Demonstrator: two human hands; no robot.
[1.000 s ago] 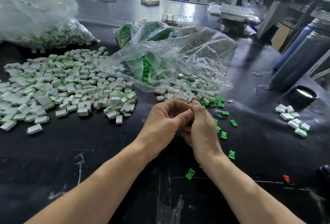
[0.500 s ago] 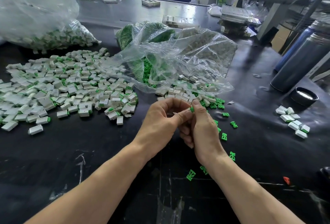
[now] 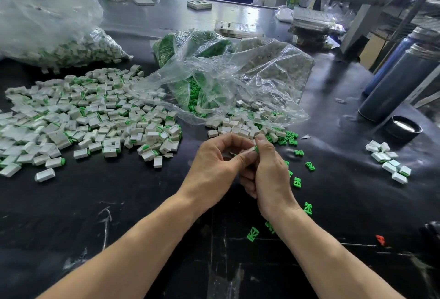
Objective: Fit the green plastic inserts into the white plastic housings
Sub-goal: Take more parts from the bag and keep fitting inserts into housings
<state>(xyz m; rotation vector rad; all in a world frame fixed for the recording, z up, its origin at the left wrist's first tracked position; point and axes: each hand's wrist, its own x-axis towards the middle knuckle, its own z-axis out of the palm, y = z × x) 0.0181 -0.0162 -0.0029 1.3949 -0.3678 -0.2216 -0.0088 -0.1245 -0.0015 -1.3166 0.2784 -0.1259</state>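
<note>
Right across the view runs a big black table [image 3: 333,203], shiny and scratched. On its left side lies a wide pile of white housings [image 3: 90,117], many with a bit of green at one end. Behind that pile sits a clear bag [image 3: 47,34] full of more white and green pieces. In the middle is a crumpled clear bag [image 3: 226,79], open at the front, with green inserts [image 3: 194,98] spilling from it and loose white housings [image 3: 250,124] just in front. Two tall dark bottles [image 3: 400,82] stand at the far right, with a round black lid [image 3: 403,128] near them and a small heap of white pieces [image 3: 388,160] a bit closer. Some loose green inserts [image 3: 297,182] lie on the table beside the right wrist. Both hands meet above the table, in front of the open bag. The left hand [image 3: 214,170] has its fingers curled and pinches a small white housing [image 3: 247,152] between thumb and finger. The right hand [image 3: 269,172] is curled too, and its thumb and fingertip pinch a green insert [image 3: 256,148] right at the end of that housing. The two parts touch, but how far in the green one sits is hard to see.
</note>
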